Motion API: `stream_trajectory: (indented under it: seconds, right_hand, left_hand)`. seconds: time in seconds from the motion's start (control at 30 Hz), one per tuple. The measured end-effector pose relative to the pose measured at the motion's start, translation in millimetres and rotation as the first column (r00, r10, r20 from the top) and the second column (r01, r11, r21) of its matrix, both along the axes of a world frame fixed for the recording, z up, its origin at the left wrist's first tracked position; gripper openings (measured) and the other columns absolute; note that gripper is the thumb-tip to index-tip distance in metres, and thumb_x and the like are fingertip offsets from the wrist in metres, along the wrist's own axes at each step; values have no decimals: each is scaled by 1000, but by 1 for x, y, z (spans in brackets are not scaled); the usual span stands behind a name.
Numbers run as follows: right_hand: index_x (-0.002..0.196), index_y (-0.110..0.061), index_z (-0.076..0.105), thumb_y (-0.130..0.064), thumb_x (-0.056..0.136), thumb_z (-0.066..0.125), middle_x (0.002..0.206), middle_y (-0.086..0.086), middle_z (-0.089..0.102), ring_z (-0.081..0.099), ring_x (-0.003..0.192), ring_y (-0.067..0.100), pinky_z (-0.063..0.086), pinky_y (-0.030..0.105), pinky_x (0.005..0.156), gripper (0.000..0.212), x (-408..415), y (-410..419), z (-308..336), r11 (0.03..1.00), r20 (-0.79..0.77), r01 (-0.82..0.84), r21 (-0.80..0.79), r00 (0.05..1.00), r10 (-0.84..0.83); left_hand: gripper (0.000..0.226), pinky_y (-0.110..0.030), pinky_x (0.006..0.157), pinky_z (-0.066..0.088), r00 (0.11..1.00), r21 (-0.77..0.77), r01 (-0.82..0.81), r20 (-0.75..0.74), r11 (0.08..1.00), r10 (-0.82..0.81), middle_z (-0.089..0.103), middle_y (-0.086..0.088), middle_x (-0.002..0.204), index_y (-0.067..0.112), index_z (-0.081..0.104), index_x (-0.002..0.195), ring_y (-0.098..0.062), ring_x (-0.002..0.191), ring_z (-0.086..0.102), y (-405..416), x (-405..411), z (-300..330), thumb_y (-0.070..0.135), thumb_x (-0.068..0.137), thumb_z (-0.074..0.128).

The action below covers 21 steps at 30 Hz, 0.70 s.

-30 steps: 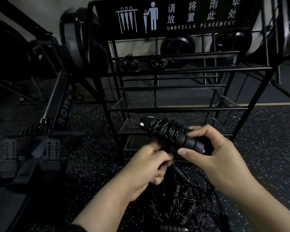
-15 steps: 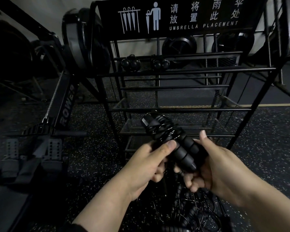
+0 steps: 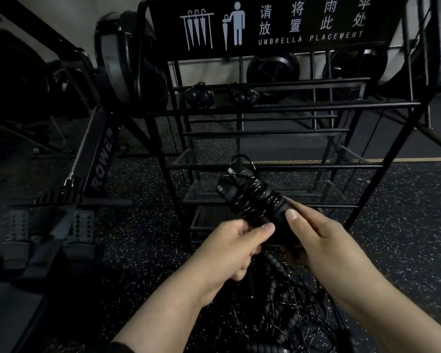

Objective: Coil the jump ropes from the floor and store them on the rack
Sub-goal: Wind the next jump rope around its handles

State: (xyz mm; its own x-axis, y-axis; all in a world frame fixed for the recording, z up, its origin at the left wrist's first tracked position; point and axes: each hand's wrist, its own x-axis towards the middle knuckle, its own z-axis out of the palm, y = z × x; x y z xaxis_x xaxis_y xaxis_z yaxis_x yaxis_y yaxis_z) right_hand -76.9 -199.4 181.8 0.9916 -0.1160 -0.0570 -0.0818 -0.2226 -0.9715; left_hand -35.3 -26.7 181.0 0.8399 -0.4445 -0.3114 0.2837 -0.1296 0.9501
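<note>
Floor [image 3: 143, 256] is dark speckled rubber, gym room, dim light, pale wall at the back. Black metal rack [image 3: 273, 166] stands straight ahead with a sign [image 3: 273, 24] on top reading "UMBRELLA PLACEMENT" plus Chinese characters and 2 white pictograms. Rowing machine [image 3: 97, 159] to the left of the rack, "ROWER" printed on its rail.

Counts: 2 hands, 1 coiled jump rope [image 3: 252, 197] held up in front of the rack's lower shelves, 2 coiled bundles [image 3: 220, 96] hanging on the rack's upper bar, each showing 2 round handle ends. Loose ropes [image 3: 288, 309] on the floor below the hands, number unclear.

Left hand [image 3: 232, 250] grip: fingers curled, thumb pressed at the lower end of the jump rope, grasping it. Right hand [image 3: 323, 240] grip: thumb on top and fingers curled under the handles, grasping the same jump rope.

Hard to see: floor pile is a black tangle on black floor, partly covered by both forearms and cut off by the bottom edge. Round dark shapes behind the rack are too dim to identify. Rack's right side runs out of frame.
</note>
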Motion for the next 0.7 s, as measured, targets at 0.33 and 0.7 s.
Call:
stream_trajectory:
  seconds: [0.33,0.7]
  right_hand:
    - [145,-63,31,-49,94,59,123,-10,51,54,115,8,45,17,89,60,2,12,-11,905,43,-19,-424,998,41]
    - [135,-20,61,-41,83,73,113,10,75,71,96,34,59,44,84,57,2,-5,-8,912,-139,-190,363,957,254]
  left_hand:
    - [42,-21,48,21,980,-167,-135,-169,977,106,50,12,69,23,69,100,-5,53,31,-10,-5,-6,60,81,70]
    - [20,-27,54,18,1000,-162,16,-15,987,-19,52,4,78,32,75,77,-5,55,31,0,-3,-1,50,84,70]
